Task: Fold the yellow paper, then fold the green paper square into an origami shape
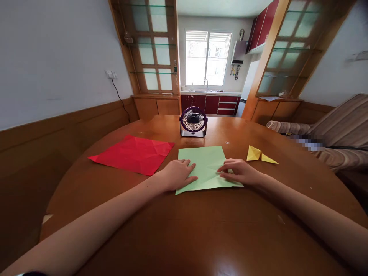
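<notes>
A light green sheet of paper (205, 157) lies nearly flat on the table in front of me, with crease lines across it. My left hand (179, 174) rests on its left side, fingers spread and pointing right. Over the sheet's right part, my right hand (237, 171) has its fingers bent and apart, with the fingertips at the paper and nothing visible between them. A creased red sheet of paper (135, 153) lies to the left. Right of my right hand sits a small folded yellow paper piece (254, 154) with a pointed tail.
A small purple desk fan (193, 120) stands on the round-edged wooden table (184, 230), beyond the green sheet. A striped sofa (342, 122) is at the right. Behind the table are wooden shelves (156, 101) and a kitchen with a window (207, 57).
</notes>
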A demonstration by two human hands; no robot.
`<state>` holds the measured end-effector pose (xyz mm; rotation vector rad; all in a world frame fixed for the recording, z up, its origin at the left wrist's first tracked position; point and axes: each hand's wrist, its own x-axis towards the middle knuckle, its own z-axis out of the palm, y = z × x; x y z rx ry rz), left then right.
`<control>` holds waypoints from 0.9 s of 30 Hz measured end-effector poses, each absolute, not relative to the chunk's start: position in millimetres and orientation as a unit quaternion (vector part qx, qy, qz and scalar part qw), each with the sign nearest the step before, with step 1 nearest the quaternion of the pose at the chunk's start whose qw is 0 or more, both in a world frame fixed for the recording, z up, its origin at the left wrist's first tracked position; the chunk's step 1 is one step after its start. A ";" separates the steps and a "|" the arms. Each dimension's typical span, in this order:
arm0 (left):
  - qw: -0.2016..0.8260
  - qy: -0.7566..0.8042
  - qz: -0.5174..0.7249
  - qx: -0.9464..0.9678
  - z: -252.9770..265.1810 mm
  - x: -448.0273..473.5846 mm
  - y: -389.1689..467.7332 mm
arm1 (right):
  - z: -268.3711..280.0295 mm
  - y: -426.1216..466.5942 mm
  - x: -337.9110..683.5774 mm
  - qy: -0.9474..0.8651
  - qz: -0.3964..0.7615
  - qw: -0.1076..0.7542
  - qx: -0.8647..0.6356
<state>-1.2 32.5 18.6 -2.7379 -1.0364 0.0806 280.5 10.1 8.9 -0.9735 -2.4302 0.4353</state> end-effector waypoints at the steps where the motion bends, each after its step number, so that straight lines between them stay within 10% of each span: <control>1: 0.109 -0.358 0.030 -0.927 21.2 0.6 28.9 | 10.7 8.2 278.7 -0.905 0.118 0.216 -0.347; 7: 0.172 -0.373 0.048 -0.911 26.7 8.7 16.0 | 12.7 2.2 272.9 -0.919 -0.030 0.118 -0.374; 27: 0.114 -0.344 -0.039 -0.931 15.5 -10.8 51.4 | 1.0 23.6 285.4 -0.922 0.031 0.172 -0.345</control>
